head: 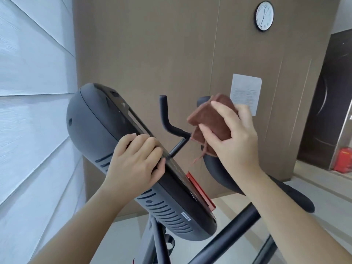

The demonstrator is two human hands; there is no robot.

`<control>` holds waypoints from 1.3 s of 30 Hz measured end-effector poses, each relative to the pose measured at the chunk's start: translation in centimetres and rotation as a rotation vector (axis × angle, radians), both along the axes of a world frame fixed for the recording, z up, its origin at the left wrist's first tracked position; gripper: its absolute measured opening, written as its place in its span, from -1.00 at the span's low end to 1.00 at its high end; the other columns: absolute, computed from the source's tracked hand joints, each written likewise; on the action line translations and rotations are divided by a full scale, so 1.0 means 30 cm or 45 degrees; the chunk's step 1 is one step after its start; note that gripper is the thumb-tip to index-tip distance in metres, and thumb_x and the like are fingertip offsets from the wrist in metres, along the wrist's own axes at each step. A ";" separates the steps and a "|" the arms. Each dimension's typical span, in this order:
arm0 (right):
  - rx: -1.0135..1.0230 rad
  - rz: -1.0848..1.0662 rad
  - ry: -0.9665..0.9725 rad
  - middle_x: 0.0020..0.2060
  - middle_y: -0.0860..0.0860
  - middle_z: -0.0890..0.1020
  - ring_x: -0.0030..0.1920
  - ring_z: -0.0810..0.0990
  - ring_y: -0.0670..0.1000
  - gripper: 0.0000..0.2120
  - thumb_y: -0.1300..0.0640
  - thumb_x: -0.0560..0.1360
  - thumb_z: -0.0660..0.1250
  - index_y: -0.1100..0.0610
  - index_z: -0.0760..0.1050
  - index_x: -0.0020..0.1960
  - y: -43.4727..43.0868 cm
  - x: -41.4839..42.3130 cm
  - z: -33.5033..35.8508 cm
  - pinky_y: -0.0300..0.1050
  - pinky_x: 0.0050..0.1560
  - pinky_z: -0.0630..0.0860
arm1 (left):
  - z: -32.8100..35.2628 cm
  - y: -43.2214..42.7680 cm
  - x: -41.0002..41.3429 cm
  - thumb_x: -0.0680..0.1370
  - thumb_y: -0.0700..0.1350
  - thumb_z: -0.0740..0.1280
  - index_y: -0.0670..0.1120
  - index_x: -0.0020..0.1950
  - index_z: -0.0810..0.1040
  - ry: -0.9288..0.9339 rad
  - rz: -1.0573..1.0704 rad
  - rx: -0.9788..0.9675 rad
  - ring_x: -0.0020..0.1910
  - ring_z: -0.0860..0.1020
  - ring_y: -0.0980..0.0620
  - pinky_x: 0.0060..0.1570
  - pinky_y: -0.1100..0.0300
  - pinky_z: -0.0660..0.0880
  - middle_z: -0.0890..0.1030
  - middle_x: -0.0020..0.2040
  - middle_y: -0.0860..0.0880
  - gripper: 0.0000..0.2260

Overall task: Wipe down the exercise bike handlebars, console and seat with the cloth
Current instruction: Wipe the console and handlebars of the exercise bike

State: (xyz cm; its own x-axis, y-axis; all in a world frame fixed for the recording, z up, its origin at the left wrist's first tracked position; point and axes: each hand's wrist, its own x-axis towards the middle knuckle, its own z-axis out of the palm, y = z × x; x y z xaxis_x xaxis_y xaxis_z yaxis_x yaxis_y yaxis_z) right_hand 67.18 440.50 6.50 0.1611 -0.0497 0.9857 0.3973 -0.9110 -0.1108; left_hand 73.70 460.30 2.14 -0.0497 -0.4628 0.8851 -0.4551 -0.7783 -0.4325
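Head view: brown panelled wall [152, 44], clock [264, 15] up top, blinds [34, 73] left, pale floor [327, 189]. Dark grey console [95, 119] tilted, vented back; left hand [133, 162] curled over its edge. Brown cloth [209, 119], folded, threads fraying, pinched in right hand [234, 138] against handlebar [213, 166], right of console. Paper [245, 92] on wall and console sticker [186, 216]: print unreadable.

cloth [213, 122]: reddish-brown | console [99, 126]: dark grey, red trim | handlebar [167, 119]: black | clock [264, 15]: white face, black rim
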 end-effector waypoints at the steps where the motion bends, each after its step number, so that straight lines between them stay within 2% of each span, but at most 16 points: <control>1: -0.030 0.039 0.057 -0.02 0.13 0.50 -0.03 0.50 0.00 -0.60 0.03 0.39 0.40 0.11 0.51 0.19 -0.026 -0.028 -0.048 -0.29 -0.02 0.46 | -0.001 0.001 0.000 0.49 -0.09 0.22 -0.13 -0.26 0.52 -0.002 0.000 0.000 -0.13 0.55 -0.06 0.04 0.08 0.28 0.60 -0.18 -0.04 -0.82; 3: -0.174 -0.010 0.150 -0.05 0.11 0.52 -0.08 0.52 0.01 -0.62 -0.01 0.40 0.35 0.08 0.50 0.19 -0.067 -0.095 -0.146 -0.27 -0.08 0.49 | -0.006 0.006 -0.001 0.49 -0.09 0.22 -0.13 -0.24 0.53 0.002 -0.005 0.018 -0.09 0.54 -0.05 0.08 0.07 0.27 0.60 -0.16 -0.05 -0.82; 6: -0.372 -0.105 0.184 -0.12 0.14 0.55 -0.15 0.55 0.11 -0.67 0.00 0.41 0.37 0.13 0.56 0.11 -0.097 -0.119 -0.181 -0.04 -0.16 0.56 | -0.011 0.014 -0.013 0.48 -0.08 0.23 -0.15 -0.18 0.55 0.037 0.019 0.066 -0.04 0.54 -0.08 0.13 0.04 0.27 0.61 -0.13 -0.08 -0.82; 7: -0.318 -0.047 0.193 -0.11 0.14 0.55 -0.13 0.55 0.10 -0.66 0.02 0.39 0.41 0.15 0.57 0.11 -0.087 -0.107 -0.154 -0.06 -0.14 0.56 | -0.013 0.014 -0.021 0.48 -0.08 0.23 -0.15 -0.17 0.56 0.058 0.030 0.085 -0.05 0.56 -0.09 0.14 0.02 0.27 0.61 -0.12 -0.09 -0.82; 10: 0.005 0.231 0.178 -0.06 0.11 0.52 -0.06 0.49 -0.08 -0.63 0.06 0.35 0.46 0.12 0.55 0.13 -0.051 -0.047 -0.011 -0.38 -0.02 0.42 | -0.003 -0.004 -0.049 0.48 -0.08 0.25 -0.18 -0.12 0.58 0.116 0.004 0.107 -0.04 0.54 -0.12 0.11 0.00 0.30 0.61 -0.09 -0.13 -0.80; 12: 0.105 0.335 0.158 -0.05 0.09 0.52 -0.05 0.46 -0.14 -0.63 0.10 0.36 0.47 0.10 0.53 0.14 -0.048 -0.016 0.037 -0.48 0.00 0.34 | 0.018 -0.027 -0.073 0.48 -0.06 0.26 -0.21 -0.05 0.58 0.132 -0.050 0.090 -0.01 0.52 -0.14 0.06 0.00 0.33 0.60 -0.04 -0.16 -0.77; 15: 0.082 0.520 0.308 -0.03 0.02 0.54 -0.02 0.49 -0.16 -0.60 0.14 0.33 0.49 -0.01 0.50 0.13 -0.110 -0.037 -0.008 -0.48 0.03 0.34 | 0.063 -0.062 -0.103 0.52 -0.02 0.27 -0.22 0.07 0.56 0.112 -0.108 0.069 0.08 0.49 -0.14 0.06 0.02 0.35 0.58 0.07 -0.18 -0.71; 18: -0.088 0.602 0.595 -0.05 -0.16 0.55 -0.01 0.51 -0.20 -0.61 0.02 0.28 0.48 -0.25 0.48 0.05 -0.212 -0.073 -0.070 -0.52 0.00 0.33 | 0.106 -0.085 -0.116 0.53 0.02 0.26 -0.21 0.19 0.48 0.065 -0.118 0.095 0.17 0.45 -0.13 0.11 0.02 0.34 0.53 0.19 -0.20 -0.64; 21: -0.109 0.643 0.591 -0.04 -0.23 0.56 0.00 0.52 -0.25 -0.66 -0.05 0.28 0.43 -0.24 0.48 0.02 -0.233 -0.050 -0.058 -0.53 -0.01 0.31 | 0.146 -0.124 -0.123 0.54 0.04 0.26 -0.19 0.26 0.41 0.068 -0.126 0.077 0.23 0.41 -0.11 0.17 0.03 0.32 0.47 0.27 -0.18 -0.60; 25: 0.274 1.046 0.366 -0.16 -0.38 0.58 -0.11 0.54 -0.34 -0.73 0.11 0.35 0.47 -0.17 0.47 -0.08 -0.141 0.046 0.047 -0.55 -0.12 0.35 | 0.176 -0.192 -0.128 0.52 0.08 0.25 -0.22 0.31 0.38 0.120 -0.128 0.037 0.27 0.41 -0.09 0.22 0.04 0.34 0.40 0.31 -0.15 -0.52; 27: 0.293 1.143 0.314 -0.17 -0.39 0.58 -0.11 0.54 -0.34 -0.72 0.13 0.37 0.46 -0.18 0.45 -0.07 -0.133 0.078 0.079 -0.54 -0.12 0.35 | 0.183 -0.208 -0.127 0.51 0.08 0.24 -0.22 0.32 0.36 0.142 -0.104 0.032 0.27 0.41 -0.07 0.22 0.03 0.36 0.39 0.32 -0.13 -0.50; 29: 0.181 1.203 0.436 -0.14 -0.40 0.58 -0.08 0.54 -0.34 -0.70 0.10 0.34 0.46 -0.21 0.45 -0.06 -0.181 0.083 0.054 -0.55 -0.11 0.35 | 0.186 -0.217 -0.130 0.51 0.06 0.24 -0.22 0.31 0.37 0.173 -0.076 0.013 0.26 0.40 -0.05 0.21 0.03 0.36 0.39 0.31 -0.12 -0.52; 32: -0.051 1.180 0.757 -0.14 -0.42 0.57 -0.10 0.52 -0.38 -0.69 -0.01 0.27 0.43 -0.30 0.45 -0.07 -0.281 0.072 -0.027 -0.61 -0.15 0.32 | 0.185 -0.231 -0.142 0.49 0.03 0.27 -0.22 0.25 0.44 0.195 -0.031 -0.020 0.25 0.41 -0.03 0.20 0.09 0.34 0.41 0.30 -0.13 -0.56; 34: -0.110 1.191 0.793 -0.15 -0.43 0.57 -0.10 0.52 -0.40 -0.68 -0.02 0.26 0.44 -0.31 0.45 -0.07 -0.307 0.079 -0.038 -0.62 -0.17 0.31 | 0.182 -0.241 -0.156 0.48 0.01 0.28 -0.23 0.22 0.48 0.210 0.014 -0.030 0.21 0.43 -0.04 0.16 0.08 0.35 0.41 0.29 -0.13 -0.59; 36: -0.024 1.326 0.717 -0.19 -0.36 0.60 -0.13 0.55 -0.34 -0.73 0.02 0.29 0.46 -0.21 0.48 -0.07 -0.281 0.097 -0.013 -0.58 -0.18 0.35 | 0.179 -0.247 -0.166 0.47 0.01 0.28 -0.23 0.22 0.48 0.224 0.065 -0.043 0.18 0.46 -0.07 0.14 0.05 0.37 0.41 0.29 -0.13 -0.58; 39: 0.266 1.492 0.561 -0.29 -0.29 0.60 -0.23 0.56 -0.29 -0.80 0.11 0.37 0.46 -0.08 0.49 -0.11 -0.213 0.135 0.058 -0.51 -0.22 0.37 | 0.175 -0.259 -0.189 0.46 0.05 0.27 -0.21 0.25 0.45 0.262 0.146 -0.048 0.20 0.45 -0.06 0.17 0.06 0.34 0.39 0.31 -0.13 -0.53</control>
